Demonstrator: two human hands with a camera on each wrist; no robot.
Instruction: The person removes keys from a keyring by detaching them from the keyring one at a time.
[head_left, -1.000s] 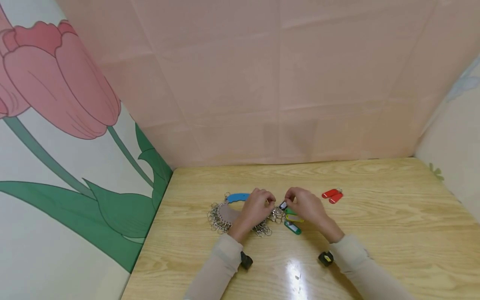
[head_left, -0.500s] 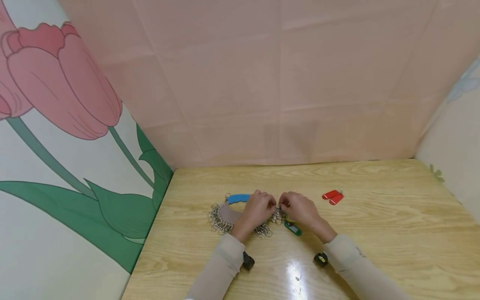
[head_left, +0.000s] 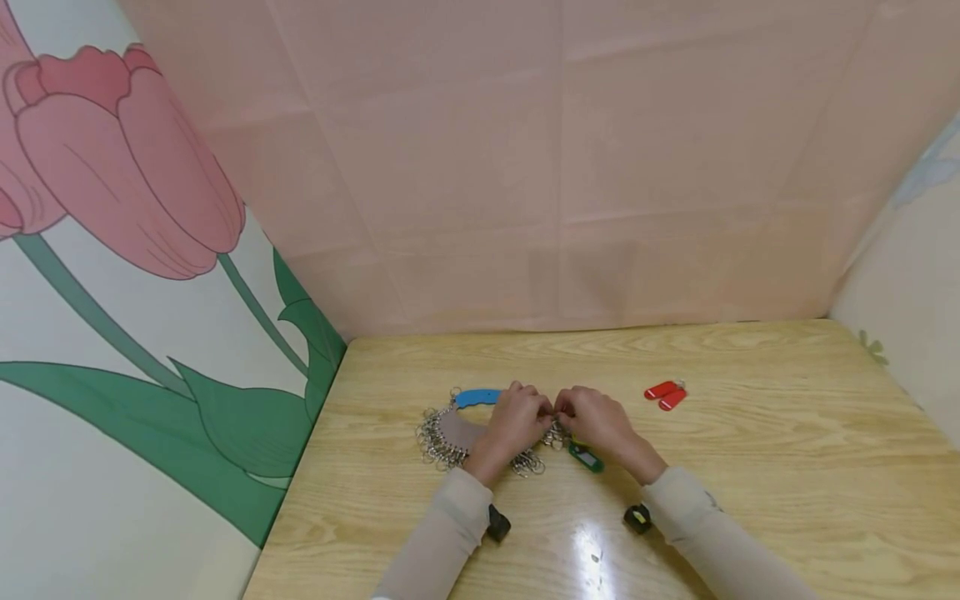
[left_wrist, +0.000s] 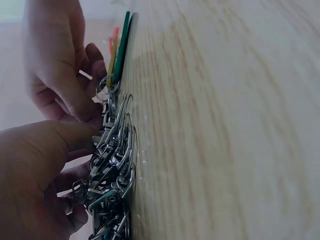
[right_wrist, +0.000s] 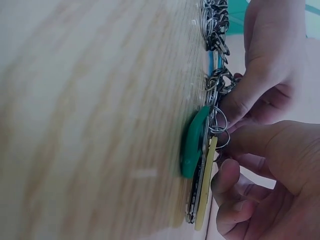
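A key ring rack with a blue handle (head_left: 476, 397), a grey plate (head_left: 456, 429) and several metal key rings (left_wrist: 117, 160) lies flat on the table. At its right end, my left hand (head_left: 514, 423) pinches one of the metal clips. My right hand (head_left: 597, 421) meets it there, fingertips pinching the small ring of a key tag, whose body is mostly hidden. Under the right hand lie a green key tag (head_left: 587, 457) and a yellow key tag (right_wrist: 206, 185), joined near the rack's rings. The exact contact between clip and ring is hidden by the fingers.
Two red key tags (head_left: 666, 393) lie on the wooden table (head_left: 787, 433) to the right, beyond the right hand. A pink sheet (head_left: 465, 208) hangs behind the table, and a tulip-painted wall (head_left: 127, 183) rises at the left.
My right hand has moved left and slightly down until its fingertips meet the left hand's. The dark key tag it held up is now covered. The left hand has barely shifted.
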